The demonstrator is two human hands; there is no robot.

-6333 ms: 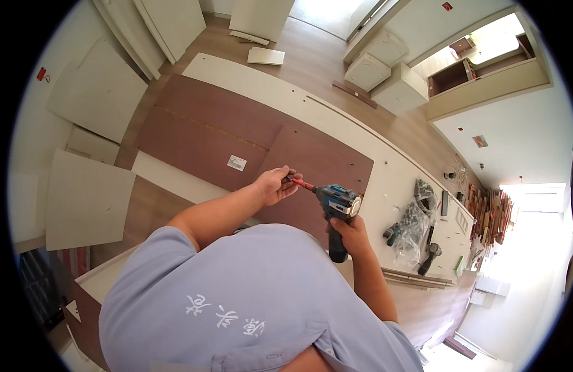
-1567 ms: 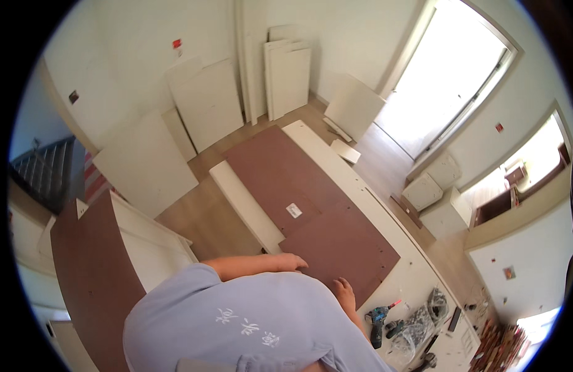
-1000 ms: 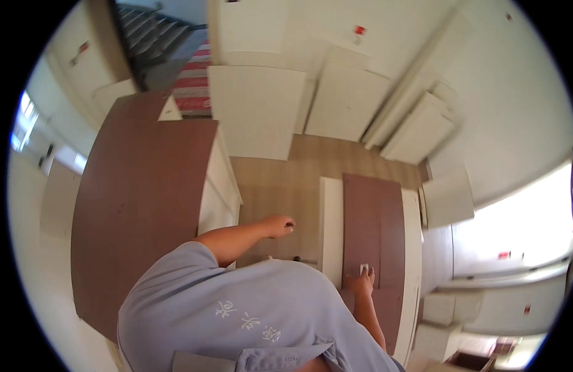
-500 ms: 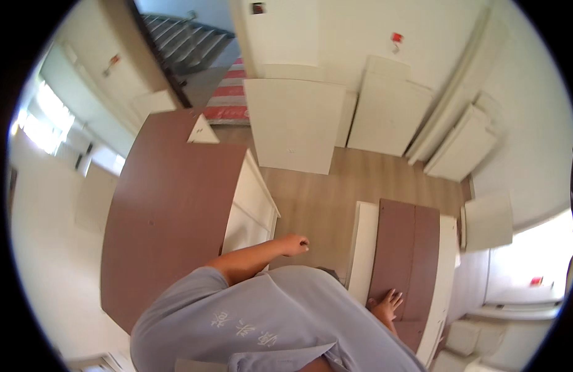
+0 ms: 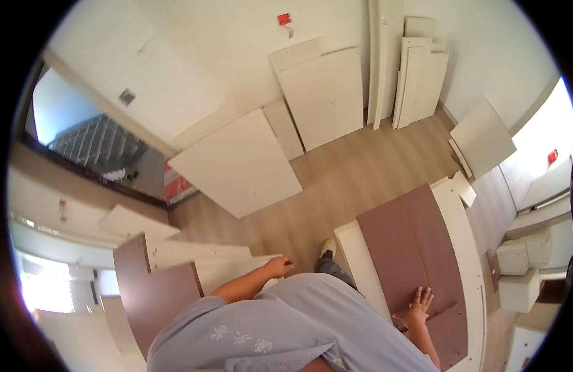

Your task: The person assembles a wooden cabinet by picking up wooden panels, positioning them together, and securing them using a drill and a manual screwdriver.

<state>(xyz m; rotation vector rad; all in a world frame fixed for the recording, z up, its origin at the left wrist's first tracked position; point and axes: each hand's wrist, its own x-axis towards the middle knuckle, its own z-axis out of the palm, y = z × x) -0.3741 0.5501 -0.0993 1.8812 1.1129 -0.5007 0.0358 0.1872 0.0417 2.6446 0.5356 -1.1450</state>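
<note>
At lower left of the frame a brown panel [image 5: 156, 297] stands beside a white cabinet part [image 5: 199, 260]; we note the left hand [image 5: 277, 267] just right of it, at centre-low, fingers curled loosely over the white part's top edge, holding nothing we can see. Whether it grips or only rests there, we cannot tell. Above it, a large white board [image 5: 237, 162] leans over the wood floor [image 5: 361, 173], with more white boards [image 5: 326, 96] stacked against the far wall at upper centre and upper right. A foot [image 5: 326, 248] shows at centre, planted on the floor between the two work pieces. At lower right lies the brown back panel [image 5: 410, 248], flat inside a white frame [image 5: 463, 248]. The right hand [image 5: 415, 307] is spread wide, palm down, pressed on the panel's near end; it holds nothing. Judgement: we seem to be bracing on both pieces while moving over the work. To do this well, we keep the right palm flat near the framed edge, where the thin panel is backed, not mid-span where it may flex, and keep weight on the foot rather than on the upright white part, which could tip.
</note>
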